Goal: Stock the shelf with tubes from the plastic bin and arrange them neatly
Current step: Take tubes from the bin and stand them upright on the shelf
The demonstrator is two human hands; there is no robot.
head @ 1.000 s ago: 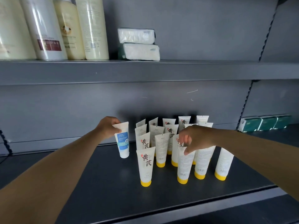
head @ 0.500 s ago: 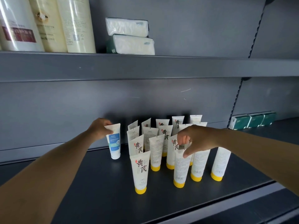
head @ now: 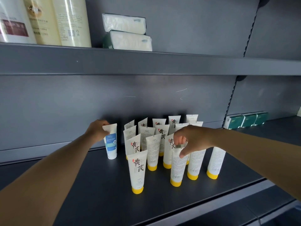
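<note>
Left hand (head: pixel 97 130) grips crimped top of blue-label tube (head: pixel 111 142), upright on shelf (head: pixel 81 185), left of the yellow-capped tubes (head: pixel 162 144). Right hand (head: pixel 190 139) pinches top of front-row tube (head: pixel 177 167), apparently upright; bin not visible.

Dim, cool light here; dark shadows pool on the back panel (head: pixel 65 111) behind the tubes (head: pixel 153 144). Glare streaks the bottles (head: pixel 71 22) top left, slightly soft. Wide-angle bending at the edges.
</note>
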